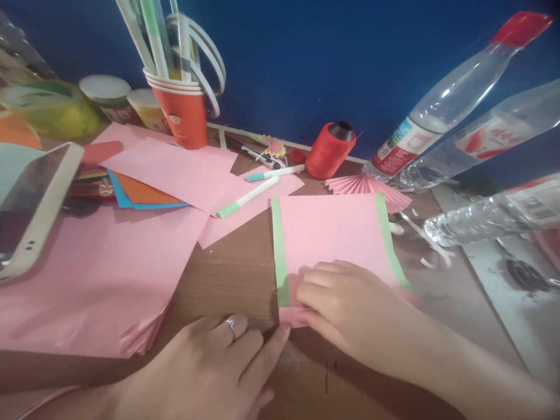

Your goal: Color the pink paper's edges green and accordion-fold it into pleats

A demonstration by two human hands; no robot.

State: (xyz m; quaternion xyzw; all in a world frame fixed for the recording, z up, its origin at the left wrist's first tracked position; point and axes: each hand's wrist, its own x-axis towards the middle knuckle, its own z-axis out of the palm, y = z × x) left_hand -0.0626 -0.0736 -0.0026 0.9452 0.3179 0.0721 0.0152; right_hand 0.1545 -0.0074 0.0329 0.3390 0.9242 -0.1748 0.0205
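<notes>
A pink sheet of paper (335,233) with green strips along its left and right sides lies on the table. Its near edge is folded up into a narrow pink band. My right hand (345,297) rests on the sheet, fingers curled and thumb at the fold, closed on the paper. From the left, my left hand (214,361), with a ring, reaches its stretched index fingertip to the fold's left corner. The other fingers of that hand are bent, the thumb is apart, and nothing is held in it. The right part of the fold is hidden behind my right hand.
Pink paper sheets (87,291) and a phone (44,204) lie left. Behind are a red paper cup (186,116), two markers (247,197), a red thread spool (328,151) and a pleated pink fan (371,188). Plastic bottles (441,99) stand right, before a blue wall (315,52).
</notes>
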